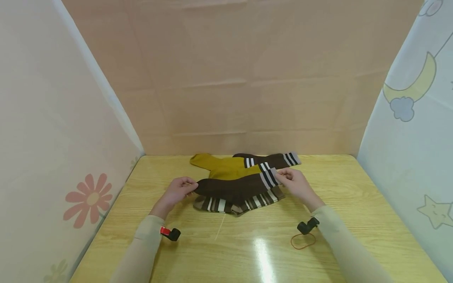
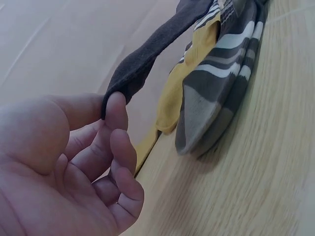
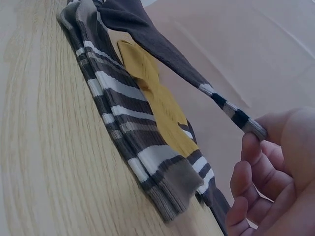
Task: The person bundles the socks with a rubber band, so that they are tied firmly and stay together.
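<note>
A dark brown sock (image 1: pixel 233 188) is stretched sideways between my two hands, held up above the other socks. My left hand (image 1: pixel 178 191) pinches its toe end between thumb and forefinger. At the other end, my right hand (image 1: pixel 297 185) pinches the grey cuff (image 3: pixel 253 129) with black stripes. Below the held sock lies a pair of brown-and-white striped socks (image 2: pixel 211 83), one over the other, bent at the heel. Mustard yellow socks (image 1: pixel 226 165) with a striped cuff lie just behind, partly covered by the held sock in the head view.
Behind the yellow socks lies another dark brown sock (image 1: pixel 272 160) with a grey, black-striped cuff. All rest on a wooden table (image 1: pixel 226 251). A plain beige backdrop (image 1: pixel 226 78) stands at the table's far edge, with printed white sheets (image 1: pixel 46 98) at the sides.
</note>
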### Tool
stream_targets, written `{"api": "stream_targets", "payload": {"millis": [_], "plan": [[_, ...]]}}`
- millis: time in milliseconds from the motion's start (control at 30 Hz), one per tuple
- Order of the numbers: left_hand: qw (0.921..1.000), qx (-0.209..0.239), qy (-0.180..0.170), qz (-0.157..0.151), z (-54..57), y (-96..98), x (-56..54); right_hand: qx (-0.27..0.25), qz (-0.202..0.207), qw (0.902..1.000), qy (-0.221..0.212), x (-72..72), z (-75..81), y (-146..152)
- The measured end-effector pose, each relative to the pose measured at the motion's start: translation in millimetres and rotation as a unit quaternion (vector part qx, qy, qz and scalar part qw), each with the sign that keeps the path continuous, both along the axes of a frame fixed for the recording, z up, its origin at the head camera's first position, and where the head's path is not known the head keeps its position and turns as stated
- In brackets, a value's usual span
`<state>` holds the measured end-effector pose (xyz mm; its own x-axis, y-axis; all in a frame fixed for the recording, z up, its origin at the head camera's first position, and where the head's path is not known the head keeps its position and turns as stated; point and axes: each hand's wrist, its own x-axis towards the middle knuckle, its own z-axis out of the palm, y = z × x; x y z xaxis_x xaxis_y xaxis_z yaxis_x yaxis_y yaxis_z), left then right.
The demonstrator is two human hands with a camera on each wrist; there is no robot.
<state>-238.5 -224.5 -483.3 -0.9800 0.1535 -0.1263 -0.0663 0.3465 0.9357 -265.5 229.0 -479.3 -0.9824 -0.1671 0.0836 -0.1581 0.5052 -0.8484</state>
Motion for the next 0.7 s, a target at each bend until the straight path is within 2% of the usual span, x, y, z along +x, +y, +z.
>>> {"api": "stream_targets", "payload": {"millis": [333,500,700], "plan": [[0.9995,0.004,-0.013,-0.030,2.9,2.0,7.2,0.008,-0.001,1.0000,-0.003,5.6,2.3,6.9],[0.9984,0.014,-0.021,-0.050,1.1,2.6,8.6,0.004,0.009,0.9999,-0.005,6.7,1.1,10.9],[0.9974,0.002,-0.029,-0.067,-2.6,2.9,11.1,0.014,0.017,0.9995,-0.022,5.7,-5.6,16.3]]}}
